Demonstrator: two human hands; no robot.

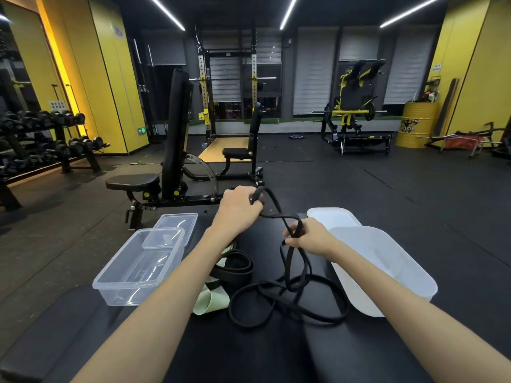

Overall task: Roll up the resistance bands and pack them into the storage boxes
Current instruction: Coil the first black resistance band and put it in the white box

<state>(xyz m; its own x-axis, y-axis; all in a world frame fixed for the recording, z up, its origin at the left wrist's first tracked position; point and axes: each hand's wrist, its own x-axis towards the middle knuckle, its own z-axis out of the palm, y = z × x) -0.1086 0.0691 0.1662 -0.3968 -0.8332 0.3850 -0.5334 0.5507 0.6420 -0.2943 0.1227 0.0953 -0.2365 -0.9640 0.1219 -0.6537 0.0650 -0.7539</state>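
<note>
The fingers of the left hand are curled tight round the upper end of a thin black resistance band. They hold it up over the far edge of the black padded surface. The right hand, lower and nearer the white side, pinches the same band between thumb and bent fingers. Two strands cross at that pinch. A short twisted stretch runs between the hands, which looks like the start of a coil, with the left hand as anchor and the right hand feeding.

Below the right hand the band hangs down and spreads in loose, overlapping loops on the pad. That tangle of slack probably has to be drawn up evenly, or the roll will catch on its own crossings.

Beside the loops, partly under the left forearm, lie a wider black band, already coiled flat, and a pale green band, neither yet boxed.

To the left stands an open clear storage box, seemingly empty, with a clear lid resting across its far end. A second clear lid lies just beyond. To the right is a white storage box, open, touching the outer loop, with its white lid behind it.
</note>
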